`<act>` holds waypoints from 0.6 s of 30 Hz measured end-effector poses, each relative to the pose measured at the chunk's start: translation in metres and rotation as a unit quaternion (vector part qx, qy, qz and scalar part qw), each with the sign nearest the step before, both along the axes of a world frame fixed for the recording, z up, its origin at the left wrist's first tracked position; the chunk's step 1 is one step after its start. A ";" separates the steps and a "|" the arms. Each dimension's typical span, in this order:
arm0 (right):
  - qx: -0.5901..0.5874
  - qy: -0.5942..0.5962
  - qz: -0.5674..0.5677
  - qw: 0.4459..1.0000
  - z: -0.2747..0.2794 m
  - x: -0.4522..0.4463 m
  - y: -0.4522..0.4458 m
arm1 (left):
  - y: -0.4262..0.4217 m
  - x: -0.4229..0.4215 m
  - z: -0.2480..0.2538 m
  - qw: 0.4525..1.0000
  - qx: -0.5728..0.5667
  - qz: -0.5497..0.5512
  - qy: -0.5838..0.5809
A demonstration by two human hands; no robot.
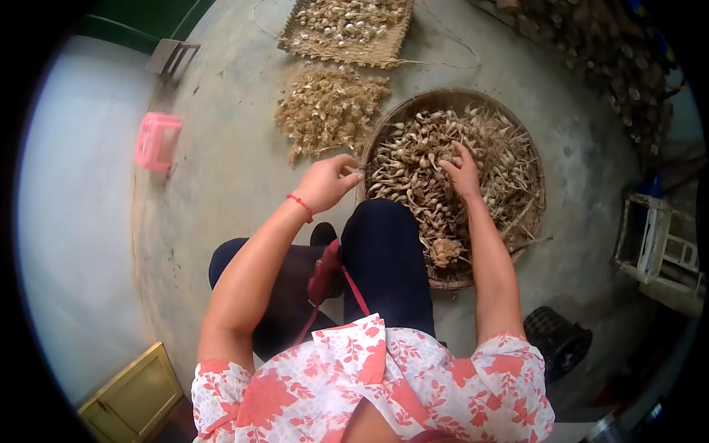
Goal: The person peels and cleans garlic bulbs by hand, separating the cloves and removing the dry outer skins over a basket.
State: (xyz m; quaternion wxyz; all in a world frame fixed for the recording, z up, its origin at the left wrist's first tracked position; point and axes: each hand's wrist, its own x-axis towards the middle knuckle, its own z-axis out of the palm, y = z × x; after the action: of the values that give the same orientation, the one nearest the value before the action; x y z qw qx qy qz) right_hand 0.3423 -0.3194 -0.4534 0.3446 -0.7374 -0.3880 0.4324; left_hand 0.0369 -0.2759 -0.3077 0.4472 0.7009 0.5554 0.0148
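Note:
A wide round woven basket (543, 181) on the floor holds a heap of dried bulbs with stems (421, 159). Over the heap, my right hand (463, 173) has its thumb and fingers bent toward the bulbs; whether something small is between them cannot be made out. My left hand (331, 183), with a red bracelet at the wrist, is just outside the basket's left rim, its fingers curled and thumb near the fingertips. Any small thing in it is too small to tell. A pile of dry husks (329, 111) lies beyond my left hand.
A woven tray (399, 53) with bulbs lies at the top. Stacked firewood (591, 59) fills the upper right. A pink stool (157, 142) and a small wooden stool (166, 57) are at left; a black basket (554, 340) and a wooden frame (650, 240) at right.

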 end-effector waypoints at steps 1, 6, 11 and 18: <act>0.000 0.000 0.003 1.000 0.002 0.005 0.000 | 0.002 0.005 0.001 0.998 -0.043 0.021 -0.046; 0.035 0.145 -0.057 0.987 0.018 0.012 -0.010 | -0.002 0.037 0.009 0.976 -0.129 0.024 -0.173; -0.042 0.118 -0.191 0.974 0.026 0.021 -0.012 | -0.004 0.046 -0.005 0.964 -0.170 0.053 -0.200; 0.247 -0.356 0.107 0.895 -0.015 -0.028 0.016 | 0.003 0.032 -0.027 0.949 -0.161 0.161 -0.217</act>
State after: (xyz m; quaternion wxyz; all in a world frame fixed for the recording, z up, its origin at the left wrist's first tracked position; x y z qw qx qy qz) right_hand 0.3142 -0.3030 -0.4687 0.3060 -0.6873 -0.6555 0.0659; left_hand 0.0688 -0.2734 -0.3349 0.6556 0.5005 0.5455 0.1488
